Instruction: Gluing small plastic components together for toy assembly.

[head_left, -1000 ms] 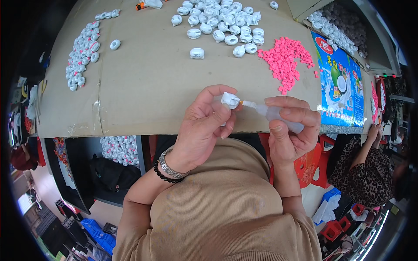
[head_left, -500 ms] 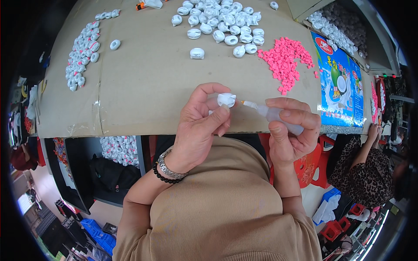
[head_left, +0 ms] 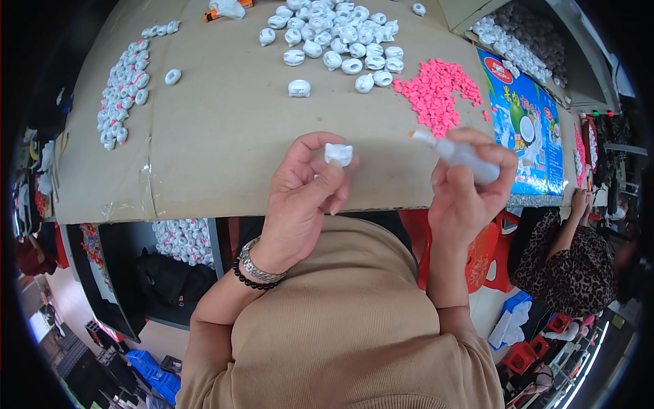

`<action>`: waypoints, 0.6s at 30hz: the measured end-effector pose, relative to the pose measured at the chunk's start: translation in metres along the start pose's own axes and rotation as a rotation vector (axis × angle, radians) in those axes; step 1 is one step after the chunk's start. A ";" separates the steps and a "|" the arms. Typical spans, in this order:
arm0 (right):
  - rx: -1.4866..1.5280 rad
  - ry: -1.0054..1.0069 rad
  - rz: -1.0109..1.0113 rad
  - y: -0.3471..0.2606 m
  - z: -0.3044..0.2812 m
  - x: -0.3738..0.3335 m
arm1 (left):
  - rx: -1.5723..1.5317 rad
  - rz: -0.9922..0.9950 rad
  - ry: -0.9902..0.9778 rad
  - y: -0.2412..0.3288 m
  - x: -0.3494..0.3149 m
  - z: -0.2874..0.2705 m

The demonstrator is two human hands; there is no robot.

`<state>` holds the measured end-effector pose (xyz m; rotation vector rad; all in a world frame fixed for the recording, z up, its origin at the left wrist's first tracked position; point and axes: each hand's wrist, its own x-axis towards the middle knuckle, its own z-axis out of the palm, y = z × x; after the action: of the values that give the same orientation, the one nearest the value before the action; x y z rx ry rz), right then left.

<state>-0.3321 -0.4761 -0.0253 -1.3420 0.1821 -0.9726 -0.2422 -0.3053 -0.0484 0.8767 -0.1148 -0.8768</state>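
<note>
Between the thumb and fingers of my left hand (head_left: 303, 184) is a small white cat-head-shaped piece (head_left: 338, 154), held up over the table's near edge. My right hand (head_left: 470, 184) is wrapped round a translucent squeeze bottle (head_left: 470, 160) with a thin nozzle, its tip toward the upper left and apart from the white piece. Beyond the bottle lies a spread of small pink pieces (head_left: 439, 92). Ahead of my left hand a single white piece (head_left: 299, 88) lies in front of a large heap of similar white pieces (head_left: 340, 34).
White pieces with pink parts (head_left: 122, 95) form a long cluster at the left, with one white piece (head_left: 173, 76) beside it. A blue printed sheet (head_left: 521, 123) lies at the right. An open drawer (head_left: 143, 273) is below the table's left edge. Another person (head_left: 572, 266) sits at far right.
My right hand has drawn the bottle away from the white piece, to the right and tilted up. My left hand has shifted slightly left and turned the piece.
</note>
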 end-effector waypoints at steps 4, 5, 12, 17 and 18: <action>0.000 0.077 0.163 0.005 -0.023 0.025 | -0.018 -0.025 0.052 0.004 -0.003 0.001; -0.002 0.071 0.205 0.005 -0.025 0.031 | -0.031 -0.031 0.069 0.005 -0.004 0.000; -0.443 -0.021 0.357 0.017 -0.040 0.050 | -0.030 -0.015 0.018 0.009 -0.006 -0.005; -1.155 -0.336 0.028 0.020 -0.035 0.056 | 0.010 0.002 0.022 0.010 -0.007 -0.007; -1.203 -0.383 -0.019 0.020 -0.034 0.056 | 0.007 -0.001 0.028 0.010 -0.008 -0.007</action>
<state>-0.3092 -0.5403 -0.0299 -2.5938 0.5059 -0.5604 -0.2382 -0.2925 -0.0441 0.8954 -0.0926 -0.8652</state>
